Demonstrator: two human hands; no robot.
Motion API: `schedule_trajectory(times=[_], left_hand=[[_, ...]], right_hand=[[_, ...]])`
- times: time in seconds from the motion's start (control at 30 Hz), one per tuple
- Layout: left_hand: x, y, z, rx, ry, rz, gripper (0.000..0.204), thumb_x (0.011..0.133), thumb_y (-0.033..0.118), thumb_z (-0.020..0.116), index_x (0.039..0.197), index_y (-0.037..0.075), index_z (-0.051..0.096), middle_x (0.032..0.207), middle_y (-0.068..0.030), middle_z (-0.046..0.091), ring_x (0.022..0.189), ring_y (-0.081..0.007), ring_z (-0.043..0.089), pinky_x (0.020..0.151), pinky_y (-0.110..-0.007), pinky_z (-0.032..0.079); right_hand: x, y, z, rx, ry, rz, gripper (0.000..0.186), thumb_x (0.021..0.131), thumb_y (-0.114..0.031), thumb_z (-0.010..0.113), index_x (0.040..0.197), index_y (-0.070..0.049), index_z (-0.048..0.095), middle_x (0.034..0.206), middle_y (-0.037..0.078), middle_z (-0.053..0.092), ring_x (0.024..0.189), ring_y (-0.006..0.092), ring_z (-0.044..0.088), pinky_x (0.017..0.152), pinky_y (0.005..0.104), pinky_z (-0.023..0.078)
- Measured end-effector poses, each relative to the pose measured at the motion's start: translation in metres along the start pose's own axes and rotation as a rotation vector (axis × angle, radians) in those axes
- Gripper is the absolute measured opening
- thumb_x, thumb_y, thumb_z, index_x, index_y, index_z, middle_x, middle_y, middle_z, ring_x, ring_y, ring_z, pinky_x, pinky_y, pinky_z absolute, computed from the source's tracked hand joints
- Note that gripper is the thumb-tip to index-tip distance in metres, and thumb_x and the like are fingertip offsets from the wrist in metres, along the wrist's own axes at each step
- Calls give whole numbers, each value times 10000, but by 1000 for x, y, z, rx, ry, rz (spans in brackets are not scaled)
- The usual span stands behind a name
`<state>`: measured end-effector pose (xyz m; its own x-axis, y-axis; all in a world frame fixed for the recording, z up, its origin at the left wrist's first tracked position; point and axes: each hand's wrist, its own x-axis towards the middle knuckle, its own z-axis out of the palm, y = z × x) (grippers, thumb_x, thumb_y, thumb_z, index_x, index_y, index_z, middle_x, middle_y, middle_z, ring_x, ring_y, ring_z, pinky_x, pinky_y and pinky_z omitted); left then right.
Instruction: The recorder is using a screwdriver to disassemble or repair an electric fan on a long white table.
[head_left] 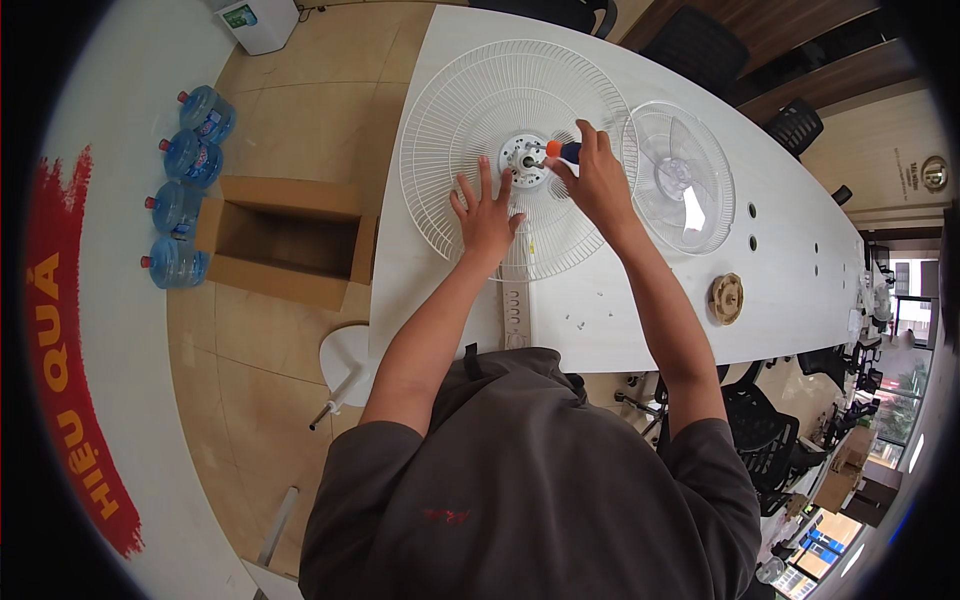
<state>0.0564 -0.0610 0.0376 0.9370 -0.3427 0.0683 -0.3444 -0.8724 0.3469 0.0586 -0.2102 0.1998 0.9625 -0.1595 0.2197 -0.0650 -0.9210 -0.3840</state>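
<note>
A large white wire fan grille (447, 125) lies on the white table, with the motor hub (522, 160) showing at its centre. My left hand (487, 222) rests on the grille's wires just below the hub, fingers spread. My right hand (603, 185) is closed around a screwdriver (563, 151) with an orange and dark blue handle. Its shaft points left at the hub; whether the tip sits in a screw is too small to tell. Below the grille, a light panel with a column of buttons (516, 305) extends toward me.
A second grille with clear fan blades (685, 180) lies to the right. Nearer are a tan round part (726, 299) and several small loose pieces (581, 323). On the floor at left stand an open cardboard box (275, 284), several blue water bottles (180, 210) and a white round base (345, 362).
</note>
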Motion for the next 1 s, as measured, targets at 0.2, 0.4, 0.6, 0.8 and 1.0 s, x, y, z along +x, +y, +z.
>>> schedule_trajectory(times=[0.2,0.4,0.6,0.8,1.0], left_hand=[[2,3,-2,-15,-15,-7,851,863,479,688,1563,269,252,1649,-152,8,1422,-535,124,1074,-695,169],[-1,3,-1,-56,-16,-36,829,858,476,695,1549,255,293,1650,-149,-1,1423,-537,107,1072,-697,162],[0,7,-3,-79,-4,-33,868,822,427,749,1547,245,307,1653,-124,-11,1435,-511,124,1095,-685,166],[0,4,-3,-59,0,-3,844,833,448,732,1542,258,314,1655,-125,-5,1439,-508,103,1086,-676,159],[1,7,-4,-59,1,18,871,818,450,747,1546,267,306,1659,-111,-15,1442,-505,103,1094,-670,154]], right_hand=[[8,30,22,80,71,-210,280,869,-142,719,1049,22,582,924,208,598,738,408,645,624,457,540],[6,21,12,14,-76,-363,245,803,-2,722,1030,-40,637,1011,140,618,813,365,658,709,457,551],[8,25,7,-77,25,-629,323,808,-39,743,1099,-37,602,1102,151,565,854,335,655,717,428,577],[4,-12,-3,17,-184,69,330,877,-65,681,1152,18,518,1133,193,510,1033,397,588,821,494,523],[12,29,9,-145,88,-661,329,907,-194,684,1125,-2,528,1099,186,512,774,380,652,625,440,560]])
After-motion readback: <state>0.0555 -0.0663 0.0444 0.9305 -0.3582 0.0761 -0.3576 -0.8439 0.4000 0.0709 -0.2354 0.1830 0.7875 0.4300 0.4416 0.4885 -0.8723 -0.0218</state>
